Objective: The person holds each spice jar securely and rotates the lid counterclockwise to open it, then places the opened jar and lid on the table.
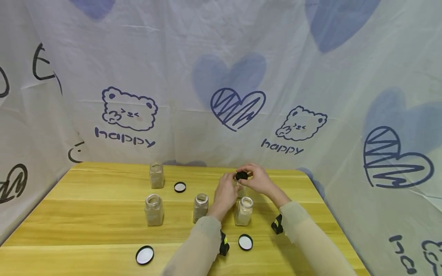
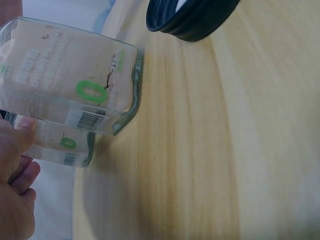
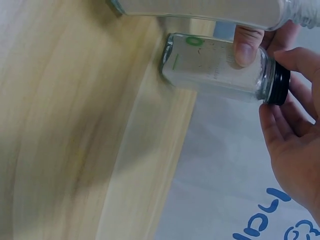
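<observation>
At the back right of the table, my left hand (image 1: 224, 193) grips a square glass jar (image 3: 210, 62) filled with something pale, its thumb lying along the side. A black screw lid (image 3: 280, 84) sits on the mouth of this jar. Fingers and thumb of my right hand (image 1: 261, 181) pinch the lid by its rim. Just in front of the held jar stands an uncapped jar (image 1: 243, 212) with pale contents, which partly hides it in the head view. Another uncapped jar (image 1: 200, 209) is left of my left forearm.
Farther left stand two more uncapped jars, one at the back (image 1: 157, 177) and one nearer (image 1: 154, 212). Three black-rimmed lids lie white side up: at the back (image 1: 180, 187), front left (image 1: 144, 255) and front right (image 1: 245, 242). A printed cloth (image 1: 186, 130) hangs behind the wooden table (image 1: 86, 218).
</observation>
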`<action>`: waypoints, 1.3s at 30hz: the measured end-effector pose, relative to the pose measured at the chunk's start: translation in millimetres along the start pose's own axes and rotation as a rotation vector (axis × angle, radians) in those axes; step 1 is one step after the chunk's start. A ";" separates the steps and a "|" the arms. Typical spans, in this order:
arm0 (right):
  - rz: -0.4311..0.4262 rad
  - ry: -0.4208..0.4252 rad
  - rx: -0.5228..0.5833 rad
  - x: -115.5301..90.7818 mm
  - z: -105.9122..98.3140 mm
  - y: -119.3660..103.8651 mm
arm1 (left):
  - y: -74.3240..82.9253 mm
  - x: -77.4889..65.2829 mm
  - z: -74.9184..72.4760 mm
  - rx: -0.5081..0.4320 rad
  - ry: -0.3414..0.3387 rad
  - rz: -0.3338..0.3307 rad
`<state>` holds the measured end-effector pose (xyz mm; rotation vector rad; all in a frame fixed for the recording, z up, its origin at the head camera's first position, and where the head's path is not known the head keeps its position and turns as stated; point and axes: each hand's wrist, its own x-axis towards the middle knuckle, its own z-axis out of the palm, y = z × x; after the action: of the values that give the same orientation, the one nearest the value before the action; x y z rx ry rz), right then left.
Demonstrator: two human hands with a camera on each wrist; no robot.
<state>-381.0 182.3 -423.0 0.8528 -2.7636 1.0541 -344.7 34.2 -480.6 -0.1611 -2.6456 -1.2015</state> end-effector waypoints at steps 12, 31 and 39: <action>-0.042 -0.031 -0.034 -1.5 -2.0 0.2 | 0.0 -0.6 1.2 0.006 0.025 0.015; 0.031 0.008 -0.055 1.7 1.8 -2.9 | 3.6 -3.0 -2.7 0.009 0.021 0.018; 0.001 -0.016 -0.068 -0.3 0.5 -5.3 | 4.0 -3.7 -2.4 0.022 0.025 0.013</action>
<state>-377.9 178.8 -420.3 0.8556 -2.7954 0.9509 -340.0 35.0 -477.1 -0.1585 -2.6315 -1.1619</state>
